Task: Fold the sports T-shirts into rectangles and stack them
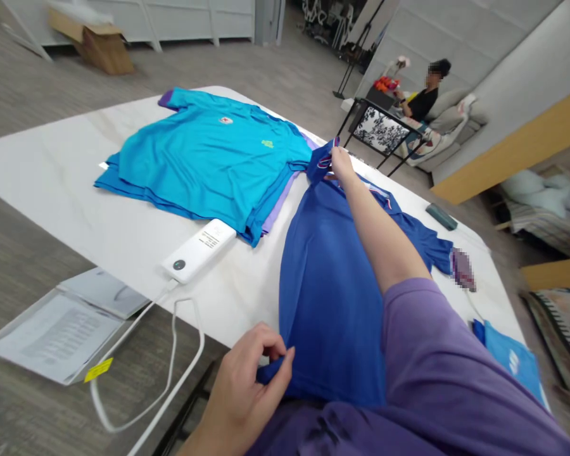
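A dark blue shirt (332, 297) lies spread on the white table, its lower hem close to my body. My left hand (249, 386) pinches the shirt's bottom corner at the near edge of the table. Stretched across the shirt, my right arm ends at its far side, where my right hand (342, 166) grips the sleeve near its striped cuff and lifts it a little. The fingertips of that hand are partly hidden. Just left of the dark blue shirt, turquoise shirts (204, 164) lie flat in a stack, with a light purple cloth (280, 206) showing beneath.
A white power bank (202, 250) with a white cable (199, 342) sits at the near left edge. On the right are a dark green case (441, 216) and a folded light blue garment (513, 361). Beyond, a person (427, 95) sits on a sofa.
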A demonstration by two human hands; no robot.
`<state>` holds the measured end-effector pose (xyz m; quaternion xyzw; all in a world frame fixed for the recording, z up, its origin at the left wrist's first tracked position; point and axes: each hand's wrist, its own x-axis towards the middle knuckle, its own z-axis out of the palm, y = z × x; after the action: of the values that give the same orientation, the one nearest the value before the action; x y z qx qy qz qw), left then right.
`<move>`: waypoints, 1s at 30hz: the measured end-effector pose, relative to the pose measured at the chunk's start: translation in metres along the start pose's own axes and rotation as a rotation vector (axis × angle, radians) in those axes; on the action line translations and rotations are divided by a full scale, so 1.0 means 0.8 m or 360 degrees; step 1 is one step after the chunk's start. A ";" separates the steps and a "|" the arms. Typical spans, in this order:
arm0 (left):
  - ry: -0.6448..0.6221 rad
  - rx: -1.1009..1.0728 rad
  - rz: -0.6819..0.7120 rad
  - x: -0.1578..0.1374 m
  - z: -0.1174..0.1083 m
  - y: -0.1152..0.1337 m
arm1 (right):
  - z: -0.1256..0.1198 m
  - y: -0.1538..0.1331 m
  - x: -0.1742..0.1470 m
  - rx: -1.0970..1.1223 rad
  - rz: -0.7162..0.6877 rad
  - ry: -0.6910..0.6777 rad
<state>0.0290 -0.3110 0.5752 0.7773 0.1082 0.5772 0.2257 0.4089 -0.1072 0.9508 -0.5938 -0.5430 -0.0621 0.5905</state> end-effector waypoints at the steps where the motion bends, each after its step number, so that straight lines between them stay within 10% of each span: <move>1: -0.0045 -0.0022 0.0068 0.004 0.009 0.011 | -0.031 0.005 -0.006 0.0104 0.0037 0.0060; 9: -0.0682 -0.0092 0.0410 0.013 0.119 0.068 | -0.252 0.119 -0.071 0.0470 0.0310 0.0526; 15: -0.1455 0.0054 0.0275 0.012 0.178 0.069 | -0.323 0.237 -0.157 -0.0461 0.0370 0.0615; 21: -0.0964 0.0779 0.0514 0.074 0.199 0.026 | -0.292 0.252 -0.157 -0.0953 -0.0029 0.0434; 30: -0.1013 0.1129 0.0560 0.081 0.194 -0.033 | -0.160 0.182 0.032 -0.0900 -0.0145 0.0122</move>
<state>0.1985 -0.2952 0.5820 0.9499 0.0908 0.2689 -0.1309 0.5965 -0.1489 0.9141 -0.7072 -0.5075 -0.2597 0.4181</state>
